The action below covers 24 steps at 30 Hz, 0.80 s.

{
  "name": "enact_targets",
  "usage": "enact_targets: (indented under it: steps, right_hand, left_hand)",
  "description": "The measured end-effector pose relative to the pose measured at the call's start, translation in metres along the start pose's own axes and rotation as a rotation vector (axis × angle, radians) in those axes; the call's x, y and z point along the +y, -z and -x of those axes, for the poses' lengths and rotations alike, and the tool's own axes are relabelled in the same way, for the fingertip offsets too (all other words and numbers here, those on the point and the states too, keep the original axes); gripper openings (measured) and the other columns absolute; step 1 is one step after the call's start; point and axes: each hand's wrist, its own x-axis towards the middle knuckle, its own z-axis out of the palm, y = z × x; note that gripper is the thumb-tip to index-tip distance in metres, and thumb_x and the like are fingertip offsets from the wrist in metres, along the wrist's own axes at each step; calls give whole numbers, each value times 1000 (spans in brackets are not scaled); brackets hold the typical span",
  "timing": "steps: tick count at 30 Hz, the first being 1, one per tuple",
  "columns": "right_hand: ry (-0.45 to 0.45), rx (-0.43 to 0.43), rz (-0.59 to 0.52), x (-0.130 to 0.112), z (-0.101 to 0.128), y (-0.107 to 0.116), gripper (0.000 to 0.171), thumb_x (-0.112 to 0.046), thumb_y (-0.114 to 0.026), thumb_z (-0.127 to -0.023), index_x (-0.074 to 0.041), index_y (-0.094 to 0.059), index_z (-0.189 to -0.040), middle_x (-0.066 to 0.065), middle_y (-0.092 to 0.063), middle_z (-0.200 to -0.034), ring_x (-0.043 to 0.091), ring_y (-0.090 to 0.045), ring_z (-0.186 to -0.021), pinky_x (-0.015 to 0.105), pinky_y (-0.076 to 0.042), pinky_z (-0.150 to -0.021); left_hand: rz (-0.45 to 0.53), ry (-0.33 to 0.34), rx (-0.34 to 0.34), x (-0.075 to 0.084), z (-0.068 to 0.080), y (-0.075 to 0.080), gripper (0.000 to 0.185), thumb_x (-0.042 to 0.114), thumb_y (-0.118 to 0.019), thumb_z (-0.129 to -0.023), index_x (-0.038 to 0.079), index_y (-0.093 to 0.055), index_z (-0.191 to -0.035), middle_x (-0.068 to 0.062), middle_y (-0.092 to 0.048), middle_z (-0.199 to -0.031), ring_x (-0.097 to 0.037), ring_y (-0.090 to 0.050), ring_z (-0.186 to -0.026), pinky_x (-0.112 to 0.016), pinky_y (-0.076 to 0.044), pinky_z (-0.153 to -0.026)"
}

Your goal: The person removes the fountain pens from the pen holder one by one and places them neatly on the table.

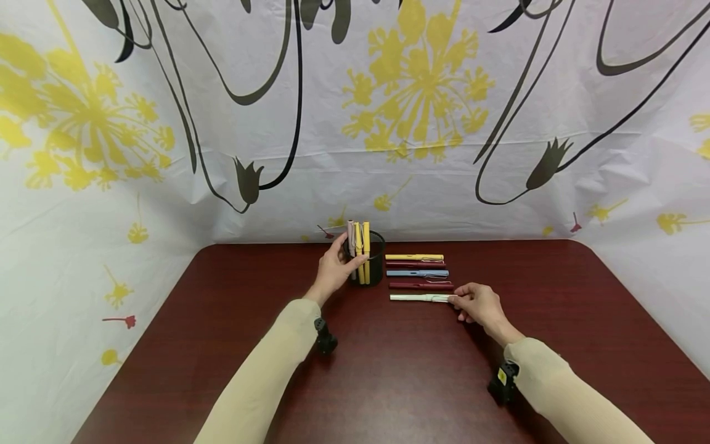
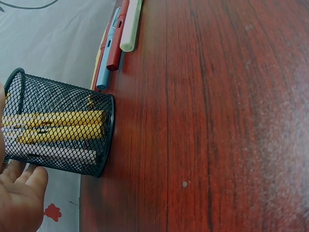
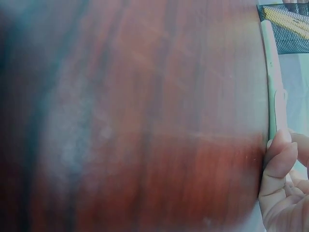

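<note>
Pinching the right end of a white pen [image 1: 413, 298], the right hand [image 1: 481, 306] has thumb and fingertips closed on it. Beyond, toward the tabletop's [image 1: 399, 376] far edge, lie dark red pens [image 1: 413, 285], a blue pen [image 1: 410, 273] and a yellow pen [image 1: 410, 256]. The left hand [image 1: 333, 269] curls around an upright mesh cup [image 1: 378, 269] near that edge, holding yellow pens [image 1: 367, 237].

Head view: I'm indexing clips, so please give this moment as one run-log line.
left hand: grips mesh cup; right hand: pinches white pen; cup: yellow pens inside; table: blue pen between dark red pens
</note>
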Motion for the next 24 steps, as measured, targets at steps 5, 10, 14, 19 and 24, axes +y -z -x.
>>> enact_targets:
  steps: [5, 10, 14, 19, 24]
  right_hand:
    - [9, -1, 0, 1, 0, 0, 26, -12, -66, -88, 8, -60, -105, 6, -67, -71, 12, -59, -48, 26, -51, -48]
    - [15, -8, 1, 1, 1, 0, 28, -12, -66, -88, 8, -60, -107, 6, -67, -71, 12, -59, -48, 27, -51, -48]
    - [21, -10, 2, 1, 1, 1, 29, -12, -66, -88, 8, -59, -107, 6, -67, -70, 12, -59, -48, 27, -51, -47]
    - [19, -9, 4, 1, 1, 0, 28, -12, -66, -88, 8, -59, -106, 6, -67, -70, 12, -58, -48, 27, -50, -47]
    - [10, -5, 0, 0, -1, -1, 27, -13, -66, -88, 8, -59, -105, 7, -67, -71, 12, -58, -48, 26, -50, -46]
  left_hand:
    - [2, 0, -1, 0, 1, 0, 81, 36, -70, -84, 20, -26, -150, -14, -41, -146, -25, -44, -131, -41, -46, -99]
    - [-3, 4, -3, 1, 1, 0, 81, 37, -71, -84, 21, -26, -150, -13, -39, -147, -25, -42, -132, -41, -44, -100]
    - [-25, -1, 4, 1, 1, 0, 81, 38, -70, -84, 21, -26, -150, -12, -37, -148, -26, -42, -132, -42, -44, -100]
    - [-19, -6, 3, 1, 2, 0, 81, 38, -70, -84, 21, -26, -150, -12, -37, -148, -26, -42, -132, -42, -44, -100]
    - [-3, -7, -4, 1, 2, 0, 81, 38, -70, -84, 21, -26, -150, -12, -37, -148, -26, -41, -133, -43, -44, -100]
